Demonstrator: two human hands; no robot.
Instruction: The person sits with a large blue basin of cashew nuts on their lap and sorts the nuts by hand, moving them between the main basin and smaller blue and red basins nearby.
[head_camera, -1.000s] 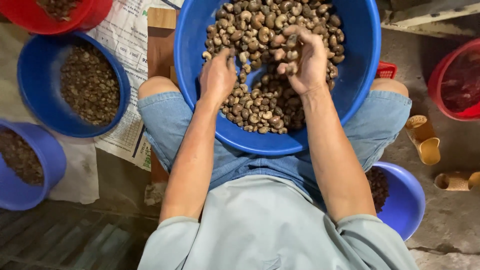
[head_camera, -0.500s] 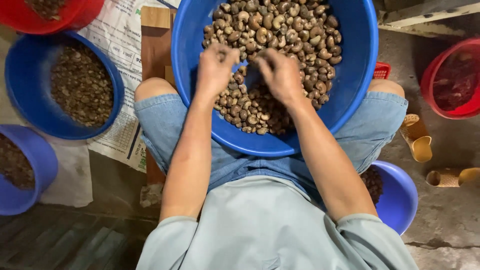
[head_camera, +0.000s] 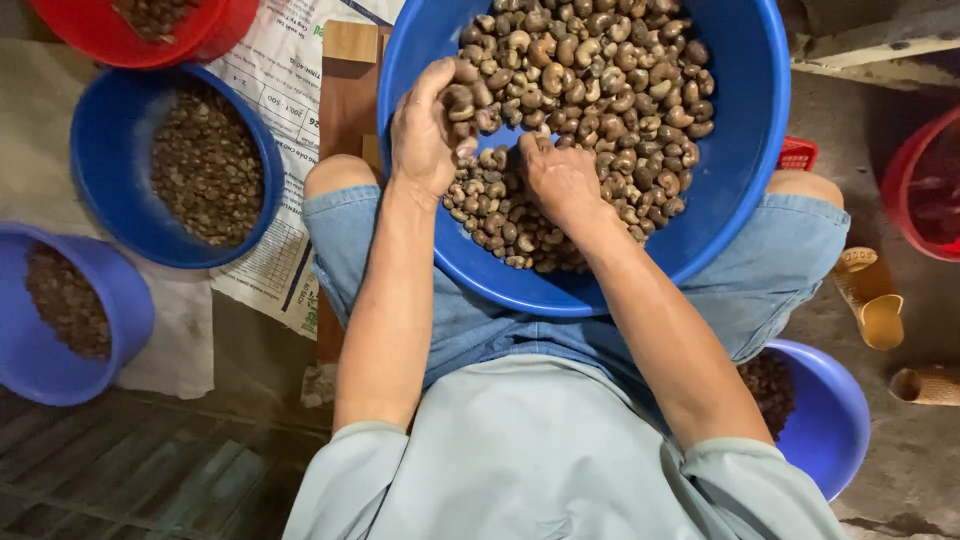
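my left hand (head_camera: 428, 130) cups a clump of knobbly brown nuts (head_camera: 600, 90); my right hand (head_camera: 556, 178) digs fingers-down into them, inside the smooth round blue plastic basin (head_camera: 745, 150) on my lap.

Large basin (head_camera: 745, 150) on the lap, filled with nuts (head_camera: 600, 90); both hands in the nuts, left hand (head_camera: 428, 130) beside right hand (head_camera: 560, 180). To the left, three bowls: one (head_camera: 100, 170) on paper (head_camera: 275, 75), one (head_camera: 60, 320) nearer, one (head_camera: 215, 35) farther. Another bowl (head_camera: 830, 420) lies under the right thigh.
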